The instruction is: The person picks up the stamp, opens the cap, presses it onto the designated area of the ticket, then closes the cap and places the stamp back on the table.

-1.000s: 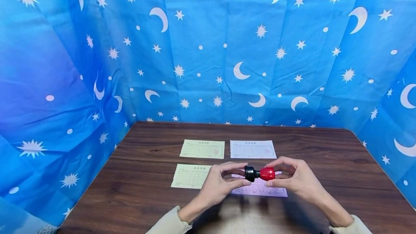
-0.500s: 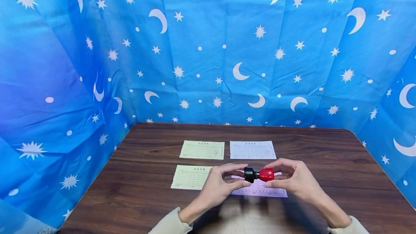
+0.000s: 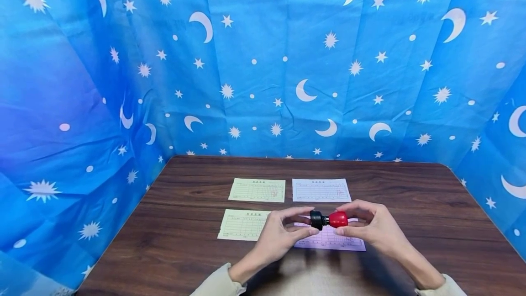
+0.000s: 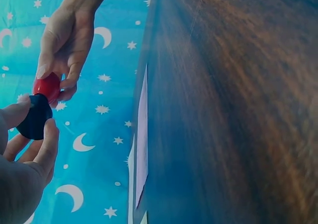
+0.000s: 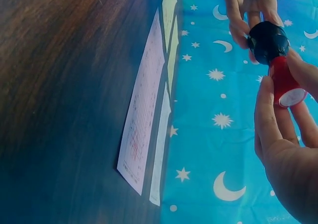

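Observation:
Both hands hold a stamp between them, lying sideways above the table. My left hand [image 3: 274, 237] pinches its black end [image 3: 316, 220] between thumb and fingers. On the other side, my right hand [image 3: 377, 226] grips the red handle [image 3: 338, 219], whose pale round end disc [image 5: 292, 97] shows in the right wrist view. A narrow neck joins the black and red parts. Beneath the stamp lies a pink slip [image 3: 328, 243], partly covered by the hands; red marks [image 5: 135, 142] are on it. The left hand also overlaps a green slip [image 3: 242, 225].
Farther back lie another green slip [image 3: 256, 190] and a white slip [image 3: 320, 190], each bearing a red mark near its right side. The brown wooden table [image 3: 185, 172] ends at a blue curtain [image 3: 246, 81] with moons and stars.

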A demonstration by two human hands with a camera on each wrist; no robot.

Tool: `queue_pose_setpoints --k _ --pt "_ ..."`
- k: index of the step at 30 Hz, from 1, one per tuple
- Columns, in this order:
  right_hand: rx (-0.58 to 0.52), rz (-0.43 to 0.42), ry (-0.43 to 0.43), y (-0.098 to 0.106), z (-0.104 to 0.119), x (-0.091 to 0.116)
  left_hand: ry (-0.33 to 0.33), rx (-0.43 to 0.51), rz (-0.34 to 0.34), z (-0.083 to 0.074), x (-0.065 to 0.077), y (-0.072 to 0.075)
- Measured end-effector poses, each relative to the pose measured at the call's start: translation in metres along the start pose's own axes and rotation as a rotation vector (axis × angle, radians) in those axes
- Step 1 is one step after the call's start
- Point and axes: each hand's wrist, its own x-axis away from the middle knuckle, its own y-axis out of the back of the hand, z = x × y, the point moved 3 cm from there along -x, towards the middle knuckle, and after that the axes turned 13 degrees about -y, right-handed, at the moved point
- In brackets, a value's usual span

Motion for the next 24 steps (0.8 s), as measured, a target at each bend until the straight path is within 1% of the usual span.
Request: queue_pose_setpoints --k 3,5,7,10,13,16,19,22,24 --pt "0.020 -0.041 0.008 0.001 0.000 -0.001 -0.020 0.004 -0.013 0.001 -0.003 -0.001" --pt "0.004 -0.067 0.004 0.000 0.001 -0.003 -0.028 0.006 -0.023 0.001 -0.004 -0.001" --pt "-0.025 -0.090 -0.023 -0.001 0.000 -0.005 -0.027 0.011 -0.034 0.002 -0.005 -0.002" --pt "-0.088 -0.103 -0.069 -0.003 0.000 -0.008 -0.028 0.007 -0.047 0.001 -0.007 -0.003" --pt "-0.127 -0.112 -0.111 -0.005 0.000 -0.010 -0.027 0.005 -0.062 0.000 -0.008 -0.003" --pt "-0.197 -0.097 -0.108 -0.008 -0.001 -0.013 -0.031 0.005 -0.073 -0.001 -0.009 -0.003" --pt "-0.314 -0.041 -0.066 -0.011 -0.002 -0.013 -0.029 -0.006 -0.074 0.000 -0.007 -0.004" --pt "-0.445 0.020 -0.009 -0.013 -0.002 -0.012 -0.041 -0.041 -0.059 0.001 -0.006 -0.006" --pt "-0.502 0.046 0.026 -0.013 -0.002 -0.011 -0.048 -0.075 -0.045 0.001 -0.006 -0.007"
